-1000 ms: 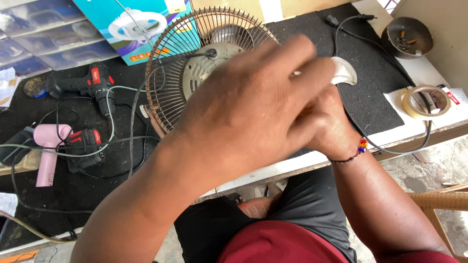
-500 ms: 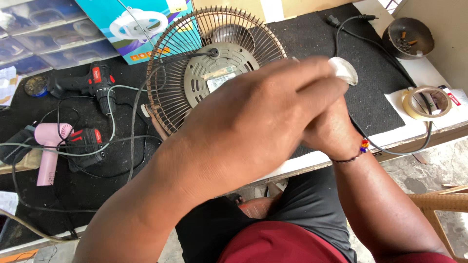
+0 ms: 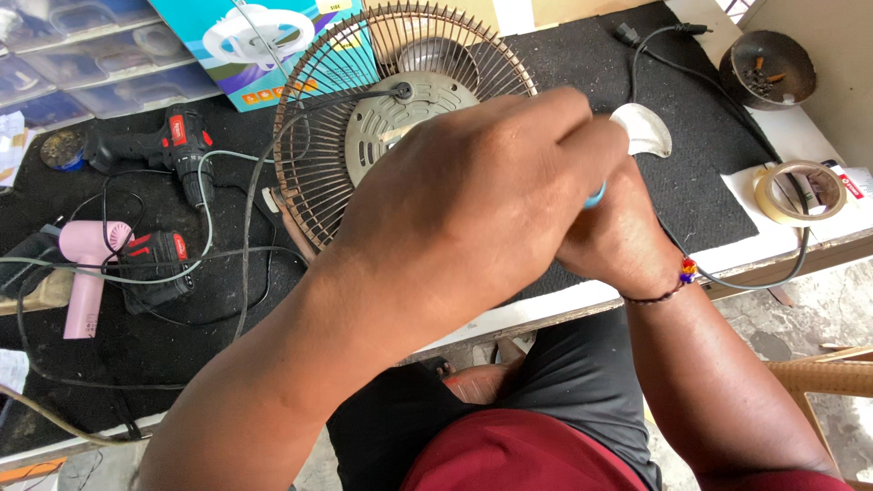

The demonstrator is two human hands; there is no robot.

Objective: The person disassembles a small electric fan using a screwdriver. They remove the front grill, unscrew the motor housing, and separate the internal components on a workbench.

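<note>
While both hands worked over the fan guard, a dark round bowl (image 3: 767, 68) sat at the upper right of the frame, holding ash and a few cigarette butts. Clear plastic drawers (image 3: 82, 55) ran along the upper left; what lay inside them was too blurred to tell.

Reaching in from the lower left, the left hand (image 3: 464, 209) filled the middle of the frame, knuckles up and fingers curled down; what they pressed on was hidden beneath them, so whether it gripped anything could not be told. Just to its right, the right hand (image 3: 623, 232) was closed around a thin blue-handled tool (image 3: 595, 195), only a sliver of which showed between the two hands. A beaded bracelet (image 3: 677, 277) circled that wrist.

Lying on the black mat (image 3: 691, 173) at upper centre, the fan guard (image 3: 364, 118) was a round cage of thin brown wire ribs around a grey slotted plastic hub, its lower right part covered by the left hand. A pale curved fan blade (image 3: 644, 130) showed just beyond the right hand's knuckles. At the left lay a red and black cordless drill (image 3: 177, 150) and a pink hair dryer (image 3: 86, 273) amid loose cables. A roll of clear tape (image 3: 800, 191) rested at the right edge.
</note>
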